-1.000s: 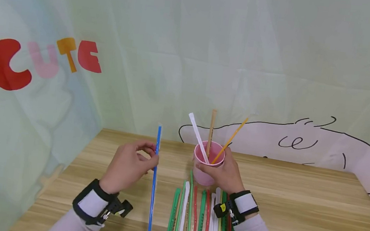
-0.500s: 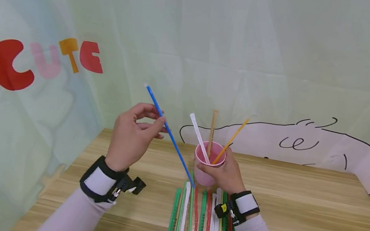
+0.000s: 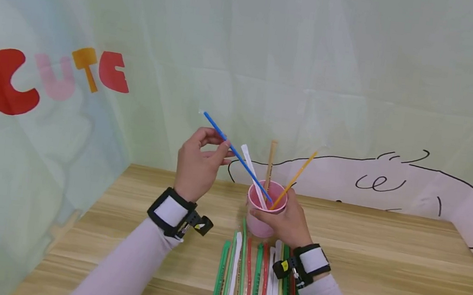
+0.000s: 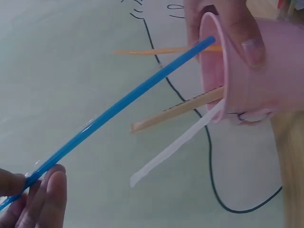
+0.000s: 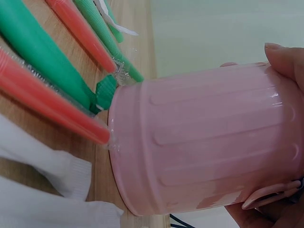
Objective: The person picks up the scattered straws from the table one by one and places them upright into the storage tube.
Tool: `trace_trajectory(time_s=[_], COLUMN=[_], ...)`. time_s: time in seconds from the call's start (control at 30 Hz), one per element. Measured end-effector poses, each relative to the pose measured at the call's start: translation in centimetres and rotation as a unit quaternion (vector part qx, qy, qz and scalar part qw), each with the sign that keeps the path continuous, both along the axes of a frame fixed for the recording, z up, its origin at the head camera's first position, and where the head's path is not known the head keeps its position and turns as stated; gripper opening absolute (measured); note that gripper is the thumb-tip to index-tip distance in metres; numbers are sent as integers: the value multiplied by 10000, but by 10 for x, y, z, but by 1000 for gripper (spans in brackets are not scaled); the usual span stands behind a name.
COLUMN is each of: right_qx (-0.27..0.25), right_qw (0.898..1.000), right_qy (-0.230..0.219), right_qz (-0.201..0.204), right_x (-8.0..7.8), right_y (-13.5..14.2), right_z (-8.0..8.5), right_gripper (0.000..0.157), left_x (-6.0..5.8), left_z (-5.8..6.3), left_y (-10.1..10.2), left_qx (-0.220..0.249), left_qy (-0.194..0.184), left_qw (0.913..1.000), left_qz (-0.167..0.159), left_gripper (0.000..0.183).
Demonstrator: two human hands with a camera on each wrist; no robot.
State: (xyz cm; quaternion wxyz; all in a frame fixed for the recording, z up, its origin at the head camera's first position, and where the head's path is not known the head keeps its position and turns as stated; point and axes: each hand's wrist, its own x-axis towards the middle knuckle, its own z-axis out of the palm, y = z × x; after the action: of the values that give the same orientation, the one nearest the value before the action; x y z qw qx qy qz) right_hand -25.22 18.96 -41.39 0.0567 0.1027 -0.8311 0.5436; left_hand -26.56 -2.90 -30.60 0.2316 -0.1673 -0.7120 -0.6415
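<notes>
Between thumb and fingers my left hand [image 3: 199, 165] pinches a blue wrapped straw [image 3: 236, 153], slanted down to the right. Its lower end is at the mouth of a pink cup [image 3: 259, 225], as the left wrist view also shows. My right hand [image 3: 293, 222] grips the cup near its rim from the right. Inside the cup lean a white paper-wrapped straw [image 4: 175, 145], a brown-wrapped straw [image 4: 180, 108] and an orange straw [image 4: 156, 51]. In the right wrist view the cup wall [image 5: 213, 137] stands upright on the table, with the hand's fingers around its upper part.
A row of several wrapped straws [image 3: 256, 286], green, red and white, lies on the wooden table [image 3: 393, 272] in front of the cup. Their far ends come close to the cup's base. A printed cloth backdrop [image 3: 210, 66] hangs behind the table.
My left hand has lifted the blue straw and moved right, tilting it from vertical to slanted, and its lower end has come to the cup's mouth. The right hand stays on the cup.
</notes>
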Motion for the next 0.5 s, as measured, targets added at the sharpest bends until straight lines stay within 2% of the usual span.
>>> trace_trajectory(time_s=[0.27,0.5], right_qx=[168,235], right_qw=[9998,9997], right_qy=[11,60], right_qz=[-79,-103], right_x=[-4,-7], right_y=[2,4], right_z=[-6,-11], right_gripper=[86,85], left_x=[-15,-24], left_z=[-37,-56], left_y=[21,33], left_qx=[-96,-198], left_qy=[-660,-1183], left_qw=[9977,9928], left_qz=[76,50], left_gripper=[19,20])
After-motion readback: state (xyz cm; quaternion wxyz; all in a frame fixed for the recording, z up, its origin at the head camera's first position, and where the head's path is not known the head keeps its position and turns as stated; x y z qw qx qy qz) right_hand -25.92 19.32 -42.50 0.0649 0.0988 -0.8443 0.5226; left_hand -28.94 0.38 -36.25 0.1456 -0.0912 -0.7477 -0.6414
